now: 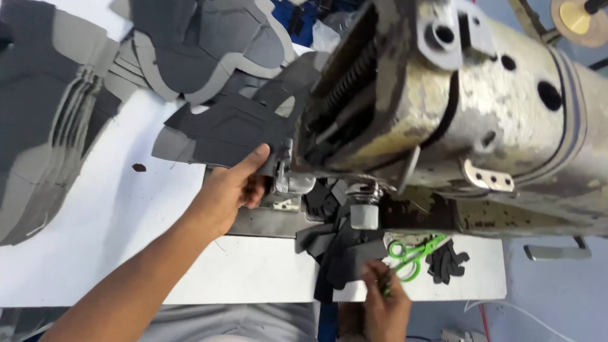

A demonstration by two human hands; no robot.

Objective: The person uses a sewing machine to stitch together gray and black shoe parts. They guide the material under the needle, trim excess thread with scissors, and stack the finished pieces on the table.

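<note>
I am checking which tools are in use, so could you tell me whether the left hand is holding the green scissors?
No, the left hand grips a dark grey cut piece by the sewing machine, while the green scissors lie by the right hand.

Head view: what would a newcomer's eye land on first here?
The big worn sewing machine, its pale paint flaking, fills the upper right. The left hand grips a dark grey cut piece at the needle area, with stacks of similar grey pieces fanned across the white table at left. At bottom centre the right hand touches bright green scissors beside small dark scraps.
</note>
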